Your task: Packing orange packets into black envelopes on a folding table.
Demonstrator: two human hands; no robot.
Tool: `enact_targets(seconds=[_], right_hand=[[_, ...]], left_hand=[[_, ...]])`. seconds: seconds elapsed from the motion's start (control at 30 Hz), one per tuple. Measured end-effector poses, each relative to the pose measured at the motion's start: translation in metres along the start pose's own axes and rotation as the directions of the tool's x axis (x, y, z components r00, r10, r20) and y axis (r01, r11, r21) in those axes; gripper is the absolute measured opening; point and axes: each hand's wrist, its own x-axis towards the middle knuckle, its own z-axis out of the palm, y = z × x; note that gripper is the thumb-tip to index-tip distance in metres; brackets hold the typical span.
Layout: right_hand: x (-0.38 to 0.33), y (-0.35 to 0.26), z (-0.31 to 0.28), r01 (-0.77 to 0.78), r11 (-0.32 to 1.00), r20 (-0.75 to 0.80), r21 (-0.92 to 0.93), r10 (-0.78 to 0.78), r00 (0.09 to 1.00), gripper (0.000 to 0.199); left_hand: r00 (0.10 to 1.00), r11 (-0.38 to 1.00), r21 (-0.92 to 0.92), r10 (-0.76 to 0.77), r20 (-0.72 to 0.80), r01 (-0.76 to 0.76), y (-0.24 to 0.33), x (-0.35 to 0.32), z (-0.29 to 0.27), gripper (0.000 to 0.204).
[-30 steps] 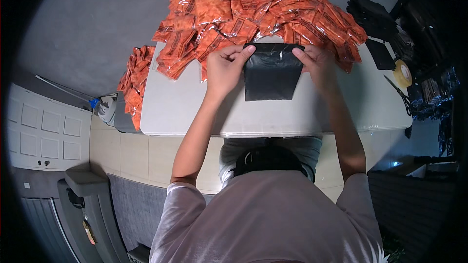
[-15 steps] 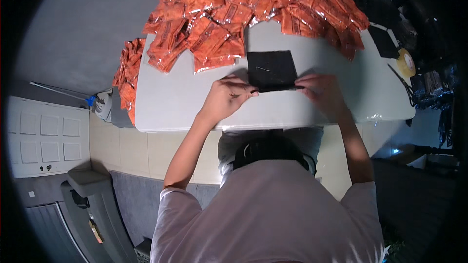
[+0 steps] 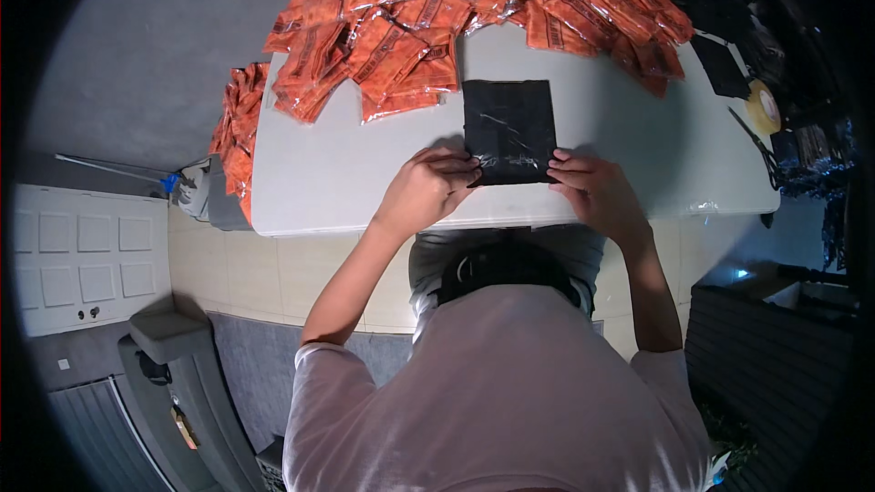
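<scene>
On white table point(image 3: 346, 191), left hand point(image 3: 427, 186) and right hand point(image 3: 594, 189) nearly closed, clamped on near corners of black packet point(image 3: 509, 123).

Printing too small to read.
Beyond the left hand point(image 3: 421, 186), orange packets point(image 3: 387, 53) bear dark printed strips, their lettering not legible.

The upper edge cuts off the pile of orange packets point(image 3: 392, 46), which hides the far part of the desk point(image 3: 337, 182). The underside of the black packet point(image 3: 509, 118) is out of sight, and the fingers point(image 3: 576, 165) of the left hand point(image 3: 419, 191) and right hand point(image 3: 603, 193) cover bits of its sides. Far right, dark bundles point(image 3: 814, 173) sink into shadow, too dim to identify.
</scene>
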Motion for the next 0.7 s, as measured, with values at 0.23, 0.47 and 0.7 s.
enact_targets(seconds=[0.23,0.47,0.7], right_hand=[[0.009,-0.01,-0.019,-0.02,0.997,0.125,-0.07,0.029,0.992,0.023],[0.105,0.027,0.061,0.166,0.936,-0.124,-0.311,-0.213,0.969,0.042],[0.094,0.036,0.073,0.158,0.87,-0.043,-0.467,-0.201,0.979,0.057]], left_hand=[[0.994,0.999,-0.017,-0.037,0.104,0.039,0.023,0.011,-0.029,0.026],[0.987,0.99,0.112,-0.07,-0.146,0.087,-0.004,0.097,0.05,0.051],[0.983,0.987,0.11,-0.095,-0.158,0.113,-0.013,0.08,0.074,0.067]])
